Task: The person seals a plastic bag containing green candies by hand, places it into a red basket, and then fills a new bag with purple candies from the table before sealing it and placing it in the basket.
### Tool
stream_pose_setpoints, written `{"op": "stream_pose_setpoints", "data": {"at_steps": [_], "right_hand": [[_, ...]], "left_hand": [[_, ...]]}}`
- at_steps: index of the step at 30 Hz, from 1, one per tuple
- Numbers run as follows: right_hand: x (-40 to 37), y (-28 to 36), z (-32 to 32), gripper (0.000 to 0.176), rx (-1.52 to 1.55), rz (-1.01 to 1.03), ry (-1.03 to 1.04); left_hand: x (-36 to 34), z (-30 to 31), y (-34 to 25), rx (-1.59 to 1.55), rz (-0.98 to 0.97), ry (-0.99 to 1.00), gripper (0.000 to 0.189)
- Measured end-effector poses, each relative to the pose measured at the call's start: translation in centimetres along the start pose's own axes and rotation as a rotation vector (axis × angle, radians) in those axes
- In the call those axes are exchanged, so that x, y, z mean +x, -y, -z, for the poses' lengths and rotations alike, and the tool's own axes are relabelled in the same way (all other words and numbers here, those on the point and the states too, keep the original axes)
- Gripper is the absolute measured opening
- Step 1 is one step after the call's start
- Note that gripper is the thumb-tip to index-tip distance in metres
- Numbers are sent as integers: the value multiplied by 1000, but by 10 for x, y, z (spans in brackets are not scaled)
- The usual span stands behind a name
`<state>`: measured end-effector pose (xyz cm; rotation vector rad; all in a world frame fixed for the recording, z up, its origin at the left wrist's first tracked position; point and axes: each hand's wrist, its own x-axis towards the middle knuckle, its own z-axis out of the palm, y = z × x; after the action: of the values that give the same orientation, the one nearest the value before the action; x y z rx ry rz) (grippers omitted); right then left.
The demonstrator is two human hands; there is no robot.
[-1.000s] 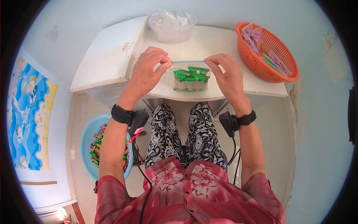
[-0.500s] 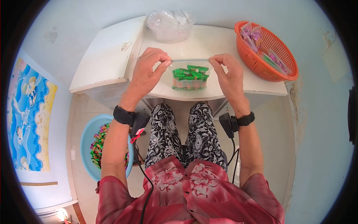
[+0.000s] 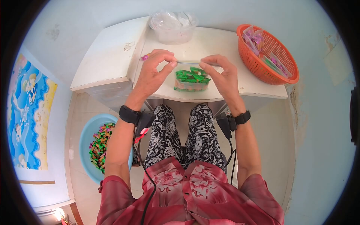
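A clear zip bag (image 3: 191, 83) stands upright near the front edge of the white table (image 3: 258, 87), filled with several green-wrapped candies (image 3: 192, 75). My left hand (image 3: 154, 71) pinches the left part of its top zip strip between thumb and fingers. On the other side, my right hand (image 3: 222, 73) pinches the strip right of the middle, its thumb and index finger closed on it. A short stretch of the strip shows between the two hands. Just behind my left hand lies a pink-purple wrapped candy (image 3: 145, 57), partly hidden by the fingers.
An orange basket (image 3: 258, 71) holding bags of purple and green pieces stands at the table's right. At the back is a clear plastic tub (image 3: 172, 35) with plastic bags. A blue basin (image 3: 85, 150) of wrapped candies sits on the floor at left. Cables (image 3: 150, 176) hang from both wrists.
My right hand has slid left along the zip strip, closer to my left hand, which has shifted slightly right. A purple candy behind my left hand has come into sight.
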<state>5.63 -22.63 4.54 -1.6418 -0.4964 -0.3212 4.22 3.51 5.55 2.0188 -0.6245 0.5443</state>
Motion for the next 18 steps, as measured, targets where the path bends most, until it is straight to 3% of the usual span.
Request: {"op": "stream_pose_setpoints", "data": {"at_steps": [6,15,18], "right_hand": [[2,-2,-1,15,-225,141,1],[5,-4,2,16,-197,133,36],[5,-1,3,14,-204,146,53]], "left_hand": [[-1,-2,1,-8,-6,0,11],[9,-2,-22,-6,-7,32,23],[17,-10,-21,5,-88,43,25]]}}
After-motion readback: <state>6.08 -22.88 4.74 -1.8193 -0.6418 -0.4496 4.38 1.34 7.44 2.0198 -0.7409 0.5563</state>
